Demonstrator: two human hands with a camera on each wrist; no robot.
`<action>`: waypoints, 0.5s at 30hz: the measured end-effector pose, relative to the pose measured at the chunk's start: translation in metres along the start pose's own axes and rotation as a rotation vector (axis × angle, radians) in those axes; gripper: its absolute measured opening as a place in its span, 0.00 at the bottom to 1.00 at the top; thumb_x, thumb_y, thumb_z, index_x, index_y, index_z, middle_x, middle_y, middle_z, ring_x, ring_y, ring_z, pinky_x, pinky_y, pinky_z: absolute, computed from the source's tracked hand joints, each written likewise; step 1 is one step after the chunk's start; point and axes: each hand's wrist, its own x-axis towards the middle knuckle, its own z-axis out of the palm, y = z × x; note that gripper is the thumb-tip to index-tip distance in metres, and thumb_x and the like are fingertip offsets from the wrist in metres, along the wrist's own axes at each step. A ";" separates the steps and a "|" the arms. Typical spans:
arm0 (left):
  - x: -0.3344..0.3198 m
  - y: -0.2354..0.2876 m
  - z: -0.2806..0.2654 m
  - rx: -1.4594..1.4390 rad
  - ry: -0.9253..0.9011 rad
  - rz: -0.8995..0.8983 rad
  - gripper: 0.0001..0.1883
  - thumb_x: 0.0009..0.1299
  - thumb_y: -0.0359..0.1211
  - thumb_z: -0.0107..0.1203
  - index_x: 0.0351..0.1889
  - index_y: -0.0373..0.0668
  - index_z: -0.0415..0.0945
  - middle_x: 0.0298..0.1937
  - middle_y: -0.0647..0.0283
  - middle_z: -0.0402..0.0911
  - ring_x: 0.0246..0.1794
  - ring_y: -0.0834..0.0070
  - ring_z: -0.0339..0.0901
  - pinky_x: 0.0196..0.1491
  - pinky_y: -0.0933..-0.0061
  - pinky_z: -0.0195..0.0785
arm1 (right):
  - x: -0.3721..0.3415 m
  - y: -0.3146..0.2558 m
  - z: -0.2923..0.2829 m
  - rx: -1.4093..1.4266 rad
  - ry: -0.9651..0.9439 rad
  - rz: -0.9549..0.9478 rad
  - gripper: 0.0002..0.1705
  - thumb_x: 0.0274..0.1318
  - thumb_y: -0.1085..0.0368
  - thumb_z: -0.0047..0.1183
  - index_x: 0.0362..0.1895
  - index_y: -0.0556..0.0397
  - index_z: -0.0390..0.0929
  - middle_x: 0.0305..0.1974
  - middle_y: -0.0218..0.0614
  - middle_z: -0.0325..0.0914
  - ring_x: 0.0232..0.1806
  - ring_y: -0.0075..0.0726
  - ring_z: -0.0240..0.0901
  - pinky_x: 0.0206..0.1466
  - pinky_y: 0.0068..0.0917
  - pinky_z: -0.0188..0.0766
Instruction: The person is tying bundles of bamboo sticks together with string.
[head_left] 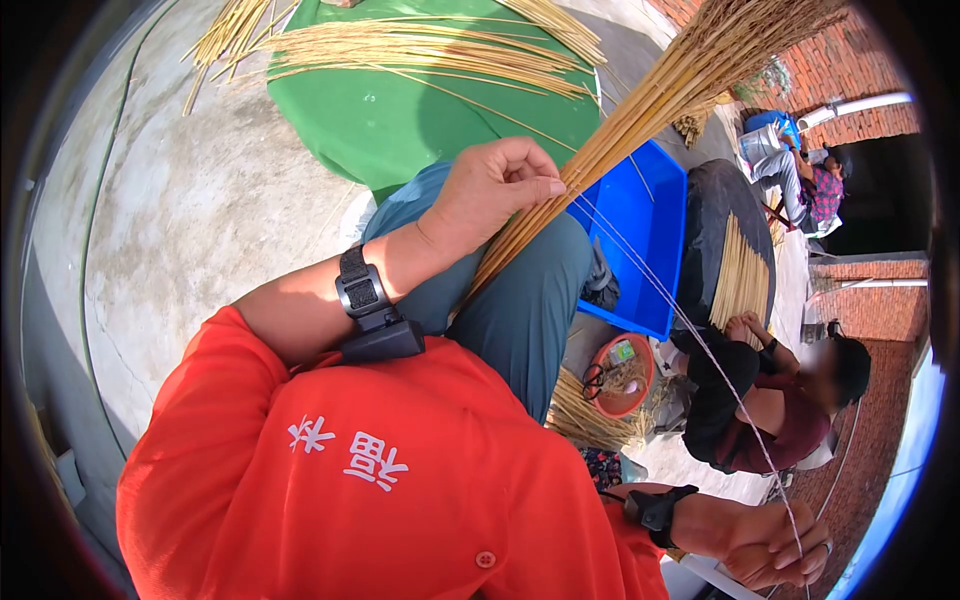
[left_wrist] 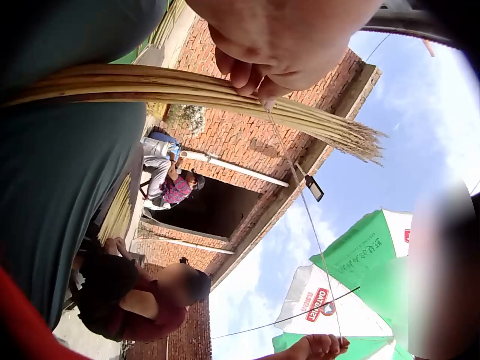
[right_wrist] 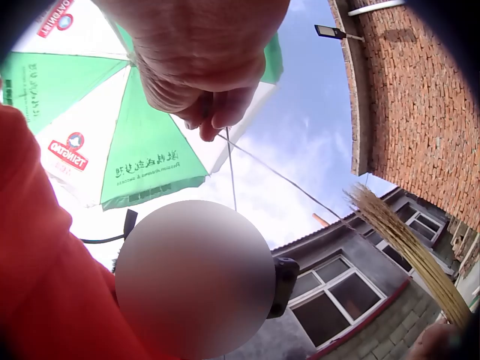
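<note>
A bundle of long dry stalks (head_left: 610, 140) with bushy seed heads leans between the wearer's thighs, slanting up to the right. My left hand (head_left: 490, 190) is at its side, thumb and fingertips pinching a thin twisted string (head_left: 690, 325) where it meets the stalks. From there the string runs taut down to my right hand (head_left: 780, 545), which grips its far part with curled fingers. In the left wrist view the string (left_wrist: 304, 202) leaves the bundle (left_wrist: 172, 84) right under the left fingertips. A loose end hangs below the right hand (right_wrist: 206, 67) in the right wrist view.
Loose stalks (head_left: 420, 50) lie on a green sheet (head_left: 350, 130). A blue tub (head_left: 640, 240) and a red basin (head_left: 625, 375) with scissors stand beside the knees. One person (head_left: 790, 400) sits nearby with stalks, another (head_left: 810, 185) farther back. An umbrella (right_wrist: 150, 127) is overhead.
</note>
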 end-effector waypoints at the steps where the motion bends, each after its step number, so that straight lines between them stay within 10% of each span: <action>1: 0.001 0.000 -0.002 0.029 -0.002 0.031 0.04 0.63 0.29 0.57 0.31 0.39 0.74 0.27 0.69 0.76 0.27 0.87 0.69 0.31 0.86 0.62 | 0.000 0.000 -0.001 0.013 0.007 -0.002 0.02 0.50 0.71 0.55 0.26 0.55 0.75 0.26 0.28 0.70 0.22 0.21 0.60 0.25 0.17 0.54; 11: 0.002 0.007 0.000 0.439 -0.021 0.342 0.02 0.63 0.27 0.55 0.31 0.39 0.73 0.44 0.64 0.73 0.36 0.84 0.70 0.39 0.84 0.65 | 0.005 0.003 0.002 0.054 0.113 -0.009 0.04 0.49 0.73 0.54 0.25 0.54 0.73 0.26 0.29 0.69 0.21 0.21 0.58 0.24 0.17 0.55; 15: 0.005 -0.003 0.006 0.196 -0.075 0.270 0.03 0.63 0.26 0.54 0.32 0.39 0.70 0.49 0.61 0.70 0.42 0.81 0.71 0.47 0.80 0.66 | 0.007 -0.001 -0.013 0.098 0.008 -0.003 0.04 0.49 0.73 0.54 0.25 0.53 0.72 0.26 0.29 0.69 0.21 0.21 0.58 0.23 0.17 0.56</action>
